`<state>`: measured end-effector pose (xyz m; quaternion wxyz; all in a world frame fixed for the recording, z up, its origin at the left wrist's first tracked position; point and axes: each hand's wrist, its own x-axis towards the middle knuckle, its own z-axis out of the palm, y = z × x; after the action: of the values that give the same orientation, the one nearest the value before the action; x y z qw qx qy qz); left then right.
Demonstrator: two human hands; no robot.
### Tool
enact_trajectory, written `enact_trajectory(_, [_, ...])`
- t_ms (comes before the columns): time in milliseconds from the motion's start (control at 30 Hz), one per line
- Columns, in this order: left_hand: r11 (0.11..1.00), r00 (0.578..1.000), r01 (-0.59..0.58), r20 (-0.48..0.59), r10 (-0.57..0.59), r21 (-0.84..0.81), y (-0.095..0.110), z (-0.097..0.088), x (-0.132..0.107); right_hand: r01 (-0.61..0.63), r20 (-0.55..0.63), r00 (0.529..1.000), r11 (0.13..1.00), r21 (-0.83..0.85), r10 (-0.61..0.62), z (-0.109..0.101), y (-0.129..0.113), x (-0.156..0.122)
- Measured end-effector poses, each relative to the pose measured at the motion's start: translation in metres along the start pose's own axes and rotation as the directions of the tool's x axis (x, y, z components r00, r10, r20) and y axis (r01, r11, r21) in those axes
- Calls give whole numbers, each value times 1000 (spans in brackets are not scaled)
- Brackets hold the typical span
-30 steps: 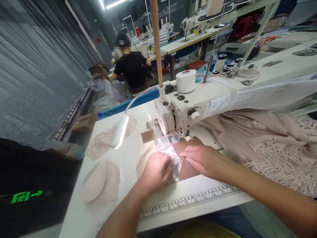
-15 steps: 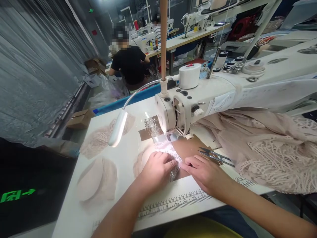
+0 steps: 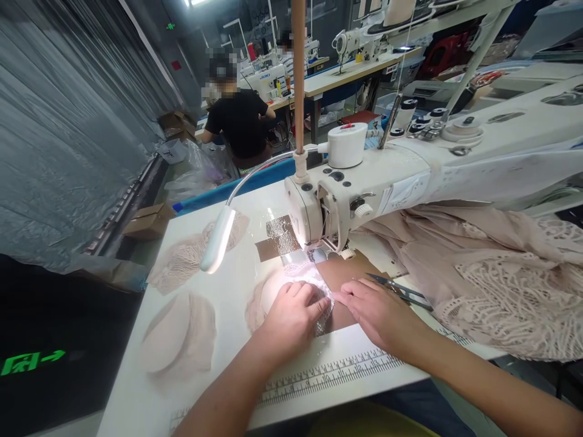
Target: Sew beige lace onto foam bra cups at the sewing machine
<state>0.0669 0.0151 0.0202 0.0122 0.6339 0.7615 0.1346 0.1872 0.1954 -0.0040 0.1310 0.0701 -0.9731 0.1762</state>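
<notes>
Head view: left hand [image 3: 292,314] half-curled on white lace [image 3: 300,271], right hand [image 3: 377,311] beside; any pinch unclear. Likely aligning; next needs steady guiding.

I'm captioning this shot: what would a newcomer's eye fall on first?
Probably the glowing lamp over the white table, left of the sewing machine. Next, the brightly lit lace in front of the machine, with the left hand on it and the right hand at its edge. The green exit sign stands out at lower left.
</notes>
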Motion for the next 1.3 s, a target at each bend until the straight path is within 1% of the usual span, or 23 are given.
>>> enact_trajectory(100, [1000,1000,1,13,-2,9,0,-4,1,31,8,999,997,-64,-31,5,3,2])
enact_trajectory(233, [997,996,68,60,-70,33,1,-8,4,40,-19,999,995,-89,-42,7,3,4])
enact_trajectory(367, [993,993,113,33,-115,45,1,-8,7,53,-43,997,992,-115,-59,7,2,4])
enact_trajectory(500, [992,993,111,18,-113,59,1,-4,8,57,-59,996,990,-130,-65,9,1,3])
enact_trajectory(700, [992,994,105,34,-108,66,-2,-4,9,48,-83,995,989,-136,-60,11,2,5])
enact_trajectory(900, [992,994,67,83,-76,107,-15,-6,12,18,19,1000,992,-121,-16,7,2,13])
enact_trajectory(1000, [990,993,51,98,-64,130,-24,-9,17,11,78,997,991,-134,-1,1,4,26])
enact_trajectory(1133, [988,993,27,107,-44,154,-39,-11,27,10,189,982,987,-162,21,-9,3,47])
enact_trajectory(1200, [986,994,24,103,-41,165,-45,-12,30,5,194,981,986,-166,28,-12,3,53])
enact_trajectory(1300, [985,996,26,82,-41,172,-50,-13,33,-17,137,990,985,-170,41,-8,4,55])
